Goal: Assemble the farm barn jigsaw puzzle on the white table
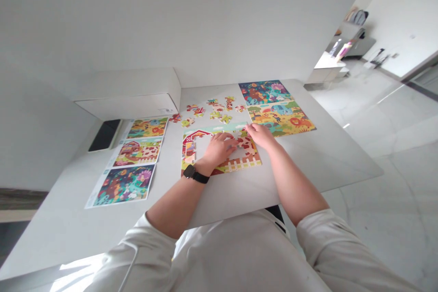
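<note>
A partly filled farm jigsaw puzzle [239,164] lies on the table, with a red barn at its upper left and a white fence along its lower edge. A pale gap shows left of its middle. My left hand [219,149], with a black watch [196,174] on the wrist, rests over the middle of the puzzle, fingers spread. At the puzzle's upper right corner is my right hand [260,135], thumb and fingers pinched together; what is between them is too small to make out. Several loose puzzle pieces [225,119] are scattered just beyond the puzzle.
Two finished puzzles, a night scene [265,92] and a safari scene [284,118], lie at the right. Printed picture sheets [125,185] run down the left side. A dark phone-like slab [104,135] and a white box [137,100] are behind them, near the wall.
</note>
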Demonstrator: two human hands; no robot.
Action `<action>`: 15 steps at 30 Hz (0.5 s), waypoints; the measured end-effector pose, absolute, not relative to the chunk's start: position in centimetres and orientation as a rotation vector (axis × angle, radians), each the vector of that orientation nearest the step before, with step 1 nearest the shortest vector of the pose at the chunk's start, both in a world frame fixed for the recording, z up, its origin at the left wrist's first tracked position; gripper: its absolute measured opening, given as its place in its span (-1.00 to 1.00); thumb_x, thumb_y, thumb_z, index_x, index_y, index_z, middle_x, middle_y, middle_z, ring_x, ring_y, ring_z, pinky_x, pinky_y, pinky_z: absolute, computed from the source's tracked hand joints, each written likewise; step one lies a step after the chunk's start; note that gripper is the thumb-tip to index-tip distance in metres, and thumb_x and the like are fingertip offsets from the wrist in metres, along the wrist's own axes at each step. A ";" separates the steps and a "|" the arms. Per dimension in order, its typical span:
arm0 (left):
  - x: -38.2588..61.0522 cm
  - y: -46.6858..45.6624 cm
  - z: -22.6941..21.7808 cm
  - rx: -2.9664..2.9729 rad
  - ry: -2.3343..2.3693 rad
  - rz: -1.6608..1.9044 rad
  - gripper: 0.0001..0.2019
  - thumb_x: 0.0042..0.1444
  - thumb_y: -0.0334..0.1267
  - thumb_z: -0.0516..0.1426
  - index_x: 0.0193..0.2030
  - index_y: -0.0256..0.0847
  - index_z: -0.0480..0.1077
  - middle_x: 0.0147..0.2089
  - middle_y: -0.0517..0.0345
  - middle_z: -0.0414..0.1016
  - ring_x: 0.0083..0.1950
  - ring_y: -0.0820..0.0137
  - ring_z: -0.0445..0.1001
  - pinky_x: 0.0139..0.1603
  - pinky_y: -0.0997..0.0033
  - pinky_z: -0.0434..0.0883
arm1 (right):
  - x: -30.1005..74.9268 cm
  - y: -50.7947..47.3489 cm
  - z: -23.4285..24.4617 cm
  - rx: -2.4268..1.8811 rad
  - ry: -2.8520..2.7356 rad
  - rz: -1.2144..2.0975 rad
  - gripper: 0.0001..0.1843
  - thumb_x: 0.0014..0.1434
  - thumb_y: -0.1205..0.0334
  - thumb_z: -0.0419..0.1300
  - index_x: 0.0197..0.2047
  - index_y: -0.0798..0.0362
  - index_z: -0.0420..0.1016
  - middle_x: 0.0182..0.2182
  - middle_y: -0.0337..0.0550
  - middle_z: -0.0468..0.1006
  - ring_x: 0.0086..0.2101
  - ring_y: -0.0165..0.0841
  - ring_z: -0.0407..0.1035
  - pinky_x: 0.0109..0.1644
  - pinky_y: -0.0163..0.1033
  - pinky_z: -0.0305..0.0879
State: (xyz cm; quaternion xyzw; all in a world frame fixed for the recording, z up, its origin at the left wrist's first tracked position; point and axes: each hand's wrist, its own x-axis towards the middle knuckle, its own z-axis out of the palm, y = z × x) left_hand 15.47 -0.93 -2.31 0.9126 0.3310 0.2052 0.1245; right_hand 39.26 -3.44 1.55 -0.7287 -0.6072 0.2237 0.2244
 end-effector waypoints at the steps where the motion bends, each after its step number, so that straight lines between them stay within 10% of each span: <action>1: 15.5 -1.0 -2.3 2.665 0.967 0.589 -0.76 0.40 -0.20 0.23 0.11 0.02 0.68 0.21 0.00 0.58 0.23 0.07 0.48 0.36 -0.04 0.39 | 39.2 -3.5 1.5 -2.011 -1.685 0.608 -0.51 0.54 -0.15 0.02 -0.18 -0.04 0.61 -0.19 -0.10 0.74 -0.14 -0.17 0.58 -0.12 -0.22 0.30; 15: 16.0 -1.1 -2.4 2.647 1.015 0.498 -0.71 0.41 -0.19 0.19 0.16 0.02 0.66 0.22 -0.01 0.58 0.24 0.06 0.48 0.37 -0.03 0.39 | 38.5 -3.5 1.6 -2.074 -1.760 0.646 -0.48 0.53 -0.19 -0.01 -0.17 -0.08 0.64 -0.19 -0.07 0.74 -0.10 -0.12 0.58 -0.09 -0.20 0.34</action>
